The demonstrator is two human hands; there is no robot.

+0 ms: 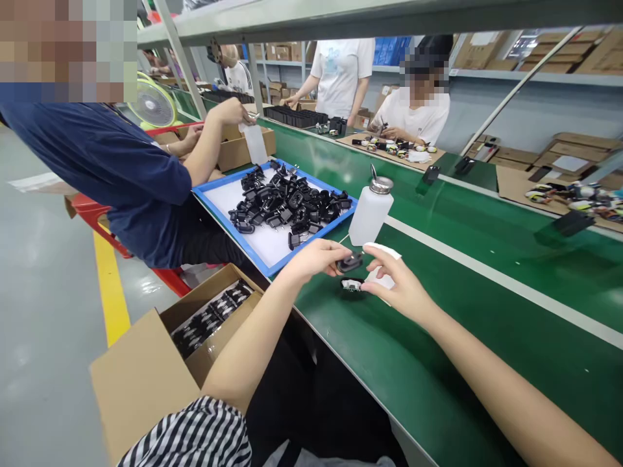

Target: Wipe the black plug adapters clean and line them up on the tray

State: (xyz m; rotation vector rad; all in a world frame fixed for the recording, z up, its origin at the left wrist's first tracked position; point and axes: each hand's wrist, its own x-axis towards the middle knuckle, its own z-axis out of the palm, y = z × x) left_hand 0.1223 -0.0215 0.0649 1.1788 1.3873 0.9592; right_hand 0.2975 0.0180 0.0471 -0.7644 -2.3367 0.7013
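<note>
My left hand [318, 258] pinches a small black plug housing [349, 263] just above the green work surface. A folded white wipe [381, 279] shows between the fingers of my right hand [402, 288], with another bit of it above the index finger. The right fingertips are close to the housing. Below them lies a second black plug piece [351, 285] with a pale, metallic inside, near my right thumb. Just behind my hands stands a white pump bottle [370, 214] with a metal top.
A blue-rimmed tray [272, 267] with a heap of black plug pieces [287, 201] lies to the left. Beneath the bench edge is an open carton [146, 363] of packed parts. A co-worker [111, 168] sits at left; others work across the green belt [487, 311].
</note>
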